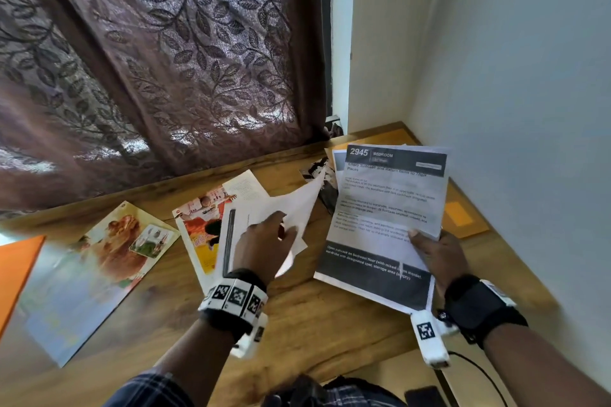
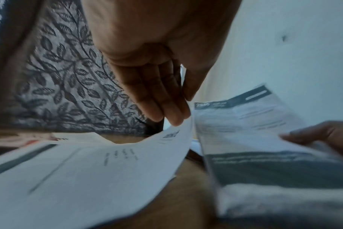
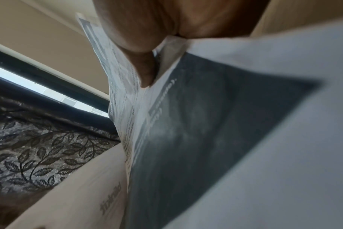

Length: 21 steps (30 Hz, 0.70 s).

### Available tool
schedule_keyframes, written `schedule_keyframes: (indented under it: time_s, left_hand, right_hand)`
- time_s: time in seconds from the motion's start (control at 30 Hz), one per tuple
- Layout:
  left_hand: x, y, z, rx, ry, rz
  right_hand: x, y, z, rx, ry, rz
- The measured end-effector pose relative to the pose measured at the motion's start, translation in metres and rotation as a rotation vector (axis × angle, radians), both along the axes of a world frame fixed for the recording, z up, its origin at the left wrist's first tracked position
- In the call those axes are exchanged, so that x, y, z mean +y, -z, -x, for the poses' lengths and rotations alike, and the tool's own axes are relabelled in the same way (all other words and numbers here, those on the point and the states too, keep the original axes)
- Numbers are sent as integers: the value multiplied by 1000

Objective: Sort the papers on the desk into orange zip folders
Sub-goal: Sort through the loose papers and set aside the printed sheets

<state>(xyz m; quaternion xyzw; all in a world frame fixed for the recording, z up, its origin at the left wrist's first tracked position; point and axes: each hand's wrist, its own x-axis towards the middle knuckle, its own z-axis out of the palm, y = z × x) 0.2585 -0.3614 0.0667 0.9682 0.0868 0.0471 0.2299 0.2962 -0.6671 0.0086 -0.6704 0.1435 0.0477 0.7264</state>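
Observation:
My right hand (image 1: 426,241) pinches a printed sheet (image 1: 386,208) headed "2945 BEDROOM" at its right edge and holds it tilted above the wooden desk (image 1: 314,317). In the right wrist view the thumb (image 3: 145,69) presses on the sheet's (image 3: 206,124) face. More sheets show behind its top edge. My left hand (image 1: 284,231) hovers over a white sheet (image 1: 294,205) at mid-desk. Its straight fingers (image 2: 172,111) touch the raised corner of that sheet (image 2: 88,178), with the thumb held apart. One orange folder (image 1: 16,271) lies at the far left edge. Another orange folder (image 1: 463,218) lies at the right, partly under the held papers.
Two colourful magazine pages (image 1: 99,261) (image 1: 205,225) lie on the left half of the desk. A dark printed page (image 1: 317,175) sits near the back. A leaf-patterned curtain (image 1: 165,59) hangs behind the desk and a white wall (image 1: 512,109) closes the right side.

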Motion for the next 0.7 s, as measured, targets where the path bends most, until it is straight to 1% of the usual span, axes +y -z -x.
schedule_keyframes:
  time_s: [0.03, 0.07, 0.17, 0.2, 0.23, 0.27, 0.3, 0.37, 0.47, 0.53, 0.7]
  left_hand:
    - [-7, -1, -2, 18, 6, 62]
    - [-14, 2, -7, 62, 28, 163]
    - [-34, 5, -16, 259, 83, 682]
    - [-35, 11, -18, 277, 102, 736]
    - [-32, 17, -21, 262, 139, 651]
    - [-26, 24, -24, 235, 170, 512]
    - [-16, 32, -26, 228, 178, 367]
    - [5, 45, -28, 233, 156, 194]
    - [27, 60, -35, 231, 105, 70]
    - [33, 63, -45, 241, 108, 4]
    - [40, 63, -82, 276, 133, 101]
  right_hand:
    - [2, 2, 0, -7, -15, 21]
    - [4, 3, 1, -14, -29, 39]
    - [8, 5, 4, -20, -51, 56]
    - [7, 6, 5, -14, -54, 57]
    - [7, 8, 6, -3, -51, 58]
    - [6, 9, 7, 5, -45, 60]
    - [5, 9, 9, 10, -37, 67]
    - [5, 10, 11, 14, -17, 82]
    - [6, 9, 14, 6, 14, 71]
    - [8, 8, 17, 3, 29, 56]
    - [15, -2, 25, -11, 34, 17]
